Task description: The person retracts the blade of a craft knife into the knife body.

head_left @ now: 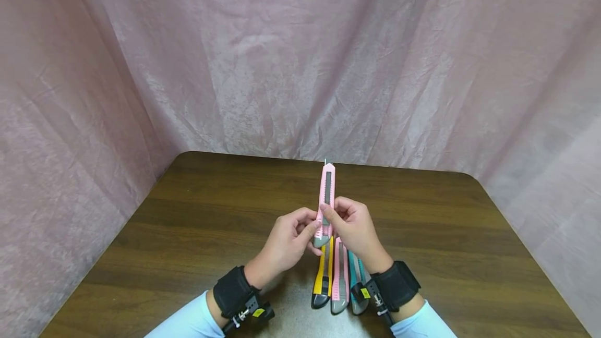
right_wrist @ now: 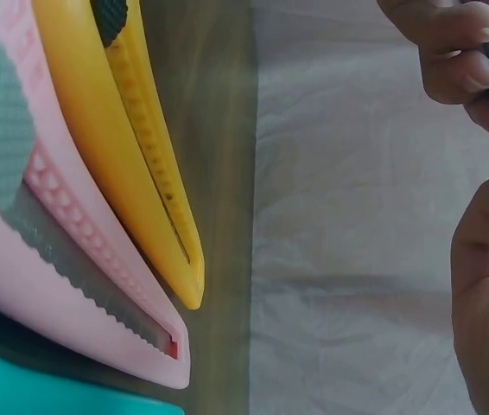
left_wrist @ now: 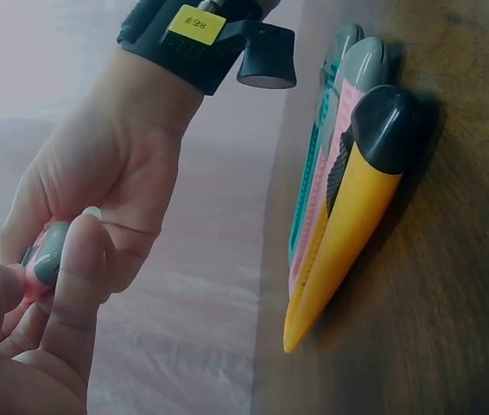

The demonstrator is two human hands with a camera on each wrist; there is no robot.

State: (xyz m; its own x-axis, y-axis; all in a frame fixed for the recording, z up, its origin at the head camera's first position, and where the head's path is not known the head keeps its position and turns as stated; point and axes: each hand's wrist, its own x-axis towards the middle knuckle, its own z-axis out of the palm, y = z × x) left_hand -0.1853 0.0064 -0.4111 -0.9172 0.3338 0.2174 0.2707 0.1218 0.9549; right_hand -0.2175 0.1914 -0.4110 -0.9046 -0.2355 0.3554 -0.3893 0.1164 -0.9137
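Observation:
Both hands hold a pink utility knife [head_left: 328,186] upright above the table. A thin, light tip sticks out at its top. My left hand [head_left: 286,236] pinches the knife near its grey lower end [left_wrist: 50,252]. My right hand [head_left: 359,227] grips it a little higher, thumb on the front, fingers partly hidden behind. Below the hands, three more utility knives lie side by side: a yellow one [left_wrist: 348,233] with a black end, a second pink one [head_left: 340,273] and a teal one [head_left: 354,270]. The right wrist partly covers the teal knife in the head view.
The knives lie on a dark brown wooden table [head_left: 225,192] with rounded far corners. Pink curtain cloth [head_left: 281,67] hangs behind and at the sides. Each wrist wears a black strap [head_left: 235,292] with a small camera mount.

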